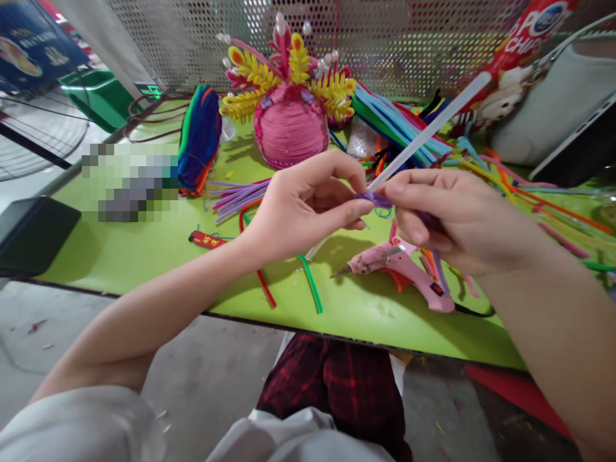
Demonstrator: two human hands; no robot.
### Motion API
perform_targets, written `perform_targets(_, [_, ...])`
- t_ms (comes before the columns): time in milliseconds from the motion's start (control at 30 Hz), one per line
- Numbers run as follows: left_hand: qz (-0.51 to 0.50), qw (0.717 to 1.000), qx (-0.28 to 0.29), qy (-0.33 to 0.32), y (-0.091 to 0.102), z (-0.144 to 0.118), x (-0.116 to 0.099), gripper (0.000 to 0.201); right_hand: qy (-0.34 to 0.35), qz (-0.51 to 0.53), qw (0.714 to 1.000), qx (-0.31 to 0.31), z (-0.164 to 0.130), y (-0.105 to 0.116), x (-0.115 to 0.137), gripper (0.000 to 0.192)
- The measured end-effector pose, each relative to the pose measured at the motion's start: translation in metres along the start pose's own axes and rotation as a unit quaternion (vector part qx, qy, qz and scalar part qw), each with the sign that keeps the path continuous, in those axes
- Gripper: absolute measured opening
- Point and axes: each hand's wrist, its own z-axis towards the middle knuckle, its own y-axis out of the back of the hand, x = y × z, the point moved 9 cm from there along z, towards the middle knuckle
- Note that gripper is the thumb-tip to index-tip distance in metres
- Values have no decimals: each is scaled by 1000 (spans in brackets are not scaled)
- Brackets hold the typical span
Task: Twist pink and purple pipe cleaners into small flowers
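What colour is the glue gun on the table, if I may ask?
The glue gun is mostly pink (head view).

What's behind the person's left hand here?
Beyond the left hand, a pink ball stands on the green table, and purple strips stick out. How far the strips continue behind the hand is covered.

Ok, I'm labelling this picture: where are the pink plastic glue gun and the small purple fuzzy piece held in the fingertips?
Pink plastic glue gun (pixel 405 262): head view, where barrel meets handle.
Small purple fuzzy piece (pixel 378 199): head view, its exposed middle.
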Motion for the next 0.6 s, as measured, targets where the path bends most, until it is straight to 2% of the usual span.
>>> perform_targets(167, [81,995,-21,-56,6,-2,-6,17,-70,52,995,39,-8,-11,0,21])
perform_targets(333, [164,978,-39,-124,7,-7,-18,10,-129,59,987,78,-10,-16,-13,14])
perform_targets(500, [137,983,-38,-115,3,-8,-16,11,-90,-7,989,115,-7,-22,-17,8])
perform_targets(600, [126,988,-30,-89,1,-8,-12,12,-34,-63,995,65,-3,-17,-10,8])
